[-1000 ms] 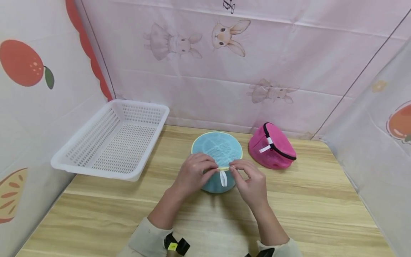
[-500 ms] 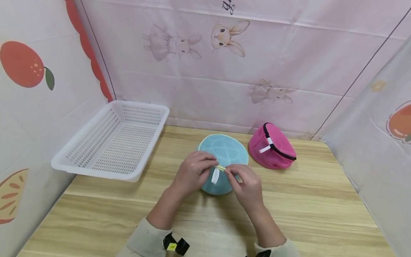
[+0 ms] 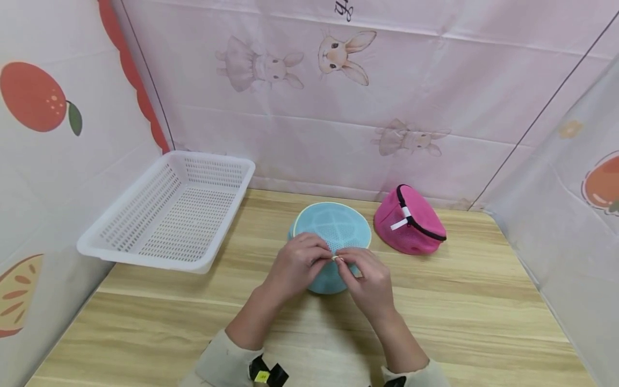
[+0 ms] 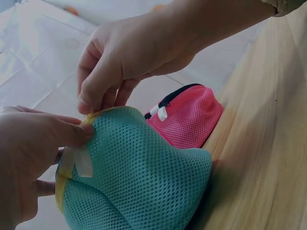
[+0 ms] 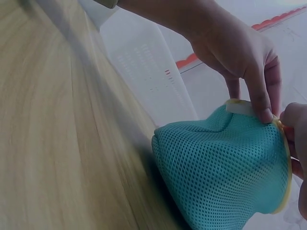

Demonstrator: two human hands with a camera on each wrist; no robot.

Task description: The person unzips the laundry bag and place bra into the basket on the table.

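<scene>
Blue bag (image 3: pixel 333 223), trim (image 4: pixel 61 191) (yellow) pinched between fingers (image 4: pixel 94 90).

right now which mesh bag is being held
The yellow-trimmed blue bag: the left hand and right hand both pinch it, while no hand touches the pink bag.

No whole word can be read. Black script letters (image 3: pixel 344 11) stand on the pink wall sheet (image 3: pixel 300 134), above and to the left of the pink bag (image 3: pixel 411 220); the top edge cuts them, and one resembles a "y". Below and left of the pink bag, a yellow label (image 3: pixel 261 376) on the black strap at the left sleeve (image 3: pixel 222 360) bears dark marks too small to read. On the pink bag itself sits a white tab (image 3: pixel 398 224); any print there is indiscernible.
</scene>
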